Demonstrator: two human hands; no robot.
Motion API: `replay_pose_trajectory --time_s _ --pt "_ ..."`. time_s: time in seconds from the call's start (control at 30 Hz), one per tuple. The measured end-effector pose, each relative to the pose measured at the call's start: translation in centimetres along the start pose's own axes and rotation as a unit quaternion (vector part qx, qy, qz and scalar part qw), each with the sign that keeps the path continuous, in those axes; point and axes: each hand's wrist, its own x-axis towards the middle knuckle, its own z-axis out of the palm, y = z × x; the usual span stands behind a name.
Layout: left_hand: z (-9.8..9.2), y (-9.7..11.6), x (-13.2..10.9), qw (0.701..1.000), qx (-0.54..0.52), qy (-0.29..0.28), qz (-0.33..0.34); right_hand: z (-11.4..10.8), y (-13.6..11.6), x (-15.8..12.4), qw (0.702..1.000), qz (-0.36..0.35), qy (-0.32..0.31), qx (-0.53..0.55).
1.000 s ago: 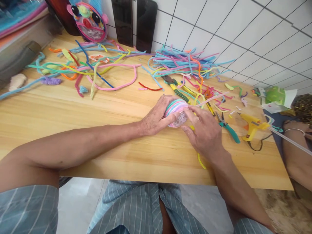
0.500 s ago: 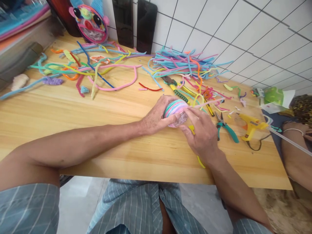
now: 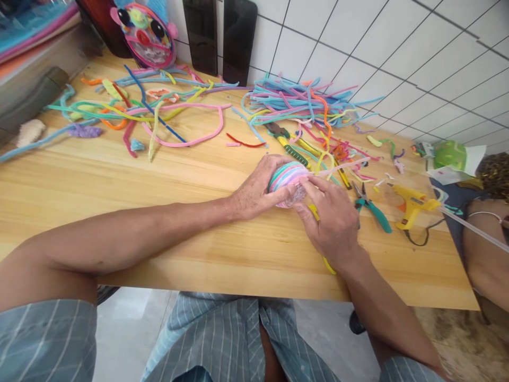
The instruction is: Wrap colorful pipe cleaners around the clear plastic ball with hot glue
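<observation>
Winding, seemingly: your left hand (image 3: 254, 193) cups the striped ball (image 3: 287, 176), right hand (image 3: 332, 217) pinches it opposite; next prob. needs pale strand (image 3: 345, 165) beyond your right fingertips taut.

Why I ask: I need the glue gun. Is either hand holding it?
No, the glue gun lies on the table; left hand and right hand grip a striped ball.

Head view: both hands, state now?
Left hand: closed around the striped ball, cupping its left side.
Right hand: closed on the same striped ball, finger and thumb pinching its right side.
</observation>
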Motion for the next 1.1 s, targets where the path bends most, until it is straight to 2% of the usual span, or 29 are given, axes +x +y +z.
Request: replay_pose_trajectory --time_s 0.23,0.53,0.7,0.87,1.1 --pt "-0.6 0.4 0.1 0.999 -0.029 -0.018 -0.003 0.2 0.1 -0.1 1.0 0.014 -0.001 0.005" --pt "-0.5 -0.3 0.1 1.0 -0.011 -0.014 0.008 0.2 -0.1 0.1 0.999 0.024 0.012 0.017" --pt "-1.0 0.3 0.2 0.999 -0.029 -0.032 0.005 0.1 0.0 -0.1 0.999 0.038 -0.005 0.023" --pt "-1.2 -0.1 0.3 0.998 -0.022 -0.051 0.002 0.2 0.1 -0.1 0.999 0.04 0.007 0.016" --pt "-0.7 -0.9 0.4 0.999 -0.016 -0.026 0.027 0.5 0.2 -0.1 0.999 0.033 0.025 0.022"
